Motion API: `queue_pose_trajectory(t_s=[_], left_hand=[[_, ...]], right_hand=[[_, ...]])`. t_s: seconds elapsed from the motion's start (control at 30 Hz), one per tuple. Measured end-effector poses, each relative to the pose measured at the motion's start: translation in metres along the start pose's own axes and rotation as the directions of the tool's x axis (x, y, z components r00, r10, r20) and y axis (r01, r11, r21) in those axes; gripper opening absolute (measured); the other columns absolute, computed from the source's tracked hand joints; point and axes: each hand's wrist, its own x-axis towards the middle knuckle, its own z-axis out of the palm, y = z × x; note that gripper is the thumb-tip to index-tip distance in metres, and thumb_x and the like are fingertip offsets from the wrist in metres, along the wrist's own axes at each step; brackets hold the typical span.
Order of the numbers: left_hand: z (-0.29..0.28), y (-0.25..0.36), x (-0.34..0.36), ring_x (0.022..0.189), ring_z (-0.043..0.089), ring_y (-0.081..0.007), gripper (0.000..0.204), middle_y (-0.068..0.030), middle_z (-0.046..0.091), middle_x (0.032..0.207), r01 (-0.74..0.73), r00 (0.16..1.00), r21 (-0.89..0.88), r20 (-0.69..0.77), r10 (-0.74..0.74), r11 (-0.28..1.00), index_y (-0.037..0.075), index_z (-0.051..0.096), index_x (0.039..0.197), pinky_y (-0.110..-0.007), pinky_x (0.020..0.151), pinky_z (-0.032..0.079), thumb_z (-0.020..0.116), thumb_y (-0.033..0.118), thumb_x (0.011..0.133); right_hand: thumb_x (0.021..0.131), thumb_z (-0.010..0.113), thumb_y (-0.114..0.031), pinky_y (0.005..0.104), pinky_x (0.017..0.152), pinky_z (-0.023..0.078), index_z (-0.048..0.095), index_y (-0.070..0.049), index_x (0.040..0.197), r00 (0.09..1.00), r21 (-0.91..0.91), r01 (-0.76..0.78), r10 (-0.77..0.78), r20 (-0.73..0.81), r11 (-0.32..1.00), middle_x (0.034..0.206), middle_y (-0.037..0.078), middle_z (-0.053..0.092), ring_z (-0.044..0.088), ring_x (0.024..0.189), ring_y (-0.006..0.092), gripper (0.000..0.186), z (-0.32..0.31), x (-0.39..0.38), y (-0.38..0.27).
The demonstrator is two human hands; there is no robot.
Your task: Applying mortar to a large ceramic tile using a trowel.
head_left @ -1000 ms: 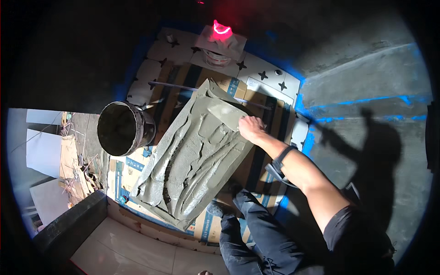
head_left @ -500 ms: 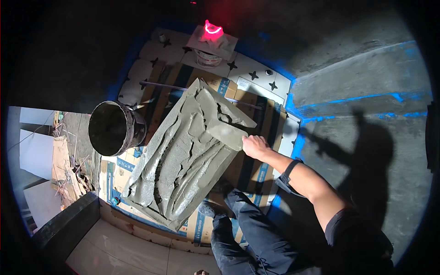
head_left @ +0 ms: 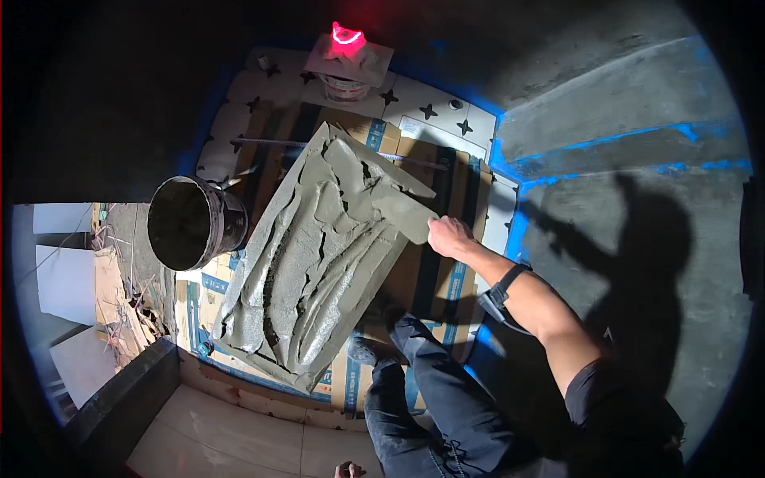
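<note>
My right hand (head_left: 450,237) is closed round the grip of a trowel (head_left: 405,215), whose flat blade is coated with grey mortar. The blade rests on or just over the upper right part of a large rectangular slab (head_left: 299,381). Thick wet mortar (head_left: 307,255) covers most of the slab in uneven ridges and furrows. My left hand (head_left: 348,471) barely shows at the lower edge, its fingers curled; anything in them is hidden. Left of the slab stands a dark bucket (head_left: 231,219), its mouth tilted toward me.
Flattened cardboard (head_left: 446,279) lies under the slab, over patterned floor tiles (head_left: 410,99). A glowing red device (head_left: 347,38) sits on a covered bucket (head_left: 344,88) at the back. Blue-edged grey walls (head_left: 621,151) rise on the right. Scraps (head_left: 119,303) litter the far left; a low ledge (head_left: 123,390) is nearer.
The trowel and my right hand have shifted slightly right relative to the slab, the blade pulling toward its right edge. The whole view has also shifted a little.
</note>
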Motion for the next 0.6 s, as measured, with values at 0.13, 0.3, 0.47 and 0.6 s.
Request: queue_pose_trajectory(t_s=[0.13,0.3,0.47,0.6], left_hand=[[-0.013,-0.008,-0.007,0.073,0.068,-0.0210,0.019,-0.0136,0.068,0.085,-0.012,1.000,-0.008,-0.009,0.012,1.000,-0.001,0.064,0.109,-0.034,0.070,0.057,0.062,0.015,0.098],[-0.014,-0.028,-0.001,0.073,0.068,-0.0211,0.020,-0.0132,0.068,0.085,-0.009,1.000,0.007,-0.002,0.009,1.000,-0.002,0.064,0.109,-0.034,0.069,0.057,0.062,0.014,0.098],[-0.008,-0.036,-0.001,0.074,0.069,-0.0217,0.022,-0.0140,0.069,0.086,-0.017,0.999,-0.005,0.032,0.017,1.000,-0.003,0.064,0.111,-0.034,0.070,0.057,0.062,0.016,0.099],[-0.024,-0.050,-0.005,0.074,0.069,-0.0223,0.023,-0.0147,0.070,0.087,-0.014,1.000,0.000,-0.003,0.014,1.000,-0.002,0.064,0.112,-0.034,0.070,0.056,0.061,0.017,0.099]], right_hand=[[0.088,0.053,-0.017,0.0554,0.080,0.056,0.065,0.001,0.103,0.998,0.053,0.009,-0.012,0.054,0.999,0.090,0.026,0.070,0.070,0.089,0.0452,0.026,0.028,-0.034,0.012],[0.086,0.059,-0.025,0.0557,0.075,0.054,0.060,-0.001,0.092,0.996,0.514,-0.045,0.080,-0.047,0.857,0.084,0.029,0.066,0.066,0.085,0.0490,0.024,0.159,-0.066,-0.008],[0.091,0.060,-0.029,0.0540,0.067,0.053,0.057,-0.002,0.092,0.984,0.545,0.168,-0.169,-0.047,0.822,0.077,0.028,0.064,0.065,0.077,0.0483,0.027,0.211,-0.144,-0.098],[0.092,0.055,-0.021,0.0535,0.063,0.055,0.060,-0.002,0.102,0.956,0.135,0.292,-0.293,-0.010,0.947,0.085,0.026,0.068,0.068,0.070,0.0450,0.022,0.205,-0.139,-0.125]])
